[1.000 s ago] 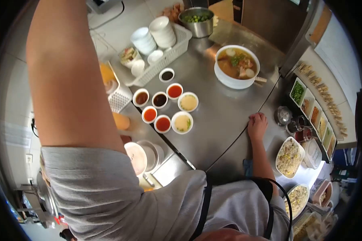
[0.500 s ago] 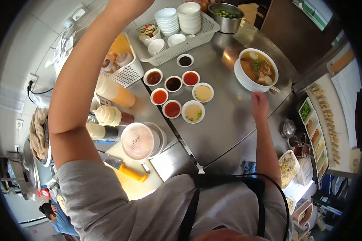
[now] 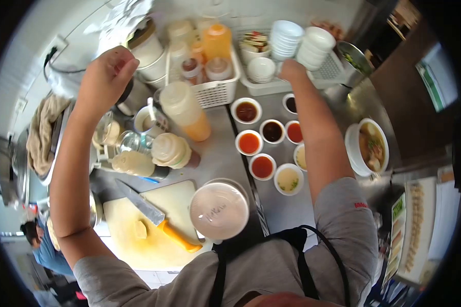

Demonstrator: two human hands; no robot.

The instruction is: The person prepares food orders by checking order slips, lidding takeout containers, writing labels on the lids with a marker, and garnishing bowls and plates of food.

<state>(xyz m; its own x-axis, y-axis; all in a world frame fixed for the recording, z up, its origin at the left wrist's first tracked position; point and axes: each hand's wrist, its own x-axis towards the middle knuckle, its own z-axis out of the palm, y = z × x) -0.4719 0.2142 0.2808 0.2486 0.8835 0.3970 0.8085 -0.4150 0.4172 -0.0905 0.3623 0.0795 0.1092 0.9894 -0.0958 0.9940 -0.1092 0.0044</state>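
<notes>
My left hand (image 3: 110,77) is raised at the upper left with its fingers curled in and nothing visible in them. Below it stand the squeeze bottles and a cup (image 3: 144,123). My right hand (image 3: 293,70) reaches over the dipping sauces into a white basket (image 3: 271,89), right beside a stack of small white bowls (image 3: 262,70); its fingers are hidden and I cannot tell what they grip. Small cups of red sauce (image 3: 262,167), dark sauce (image 3: 272,131) and pale sauce with green bits (image 3: 289,179) sit left of my right forearm, which partly covers one pale cup.
A bowl of soup (image 3: 373,147) stands at the right. On the cutting board (image 3: 176,197) lies a yellow-handled knife (image 3: 161,221) beside a lidded round tub (image 3: 219,211). Bottles fill another basket (image 3: 217,95) at the back. Another person (image 3: 46,248) appears at the lower left.
My right hand has moved from beside the soup bowl to the basket of bowls. My left hand has come down into view from beyond the top edge. The camera has turned left.
</notes>
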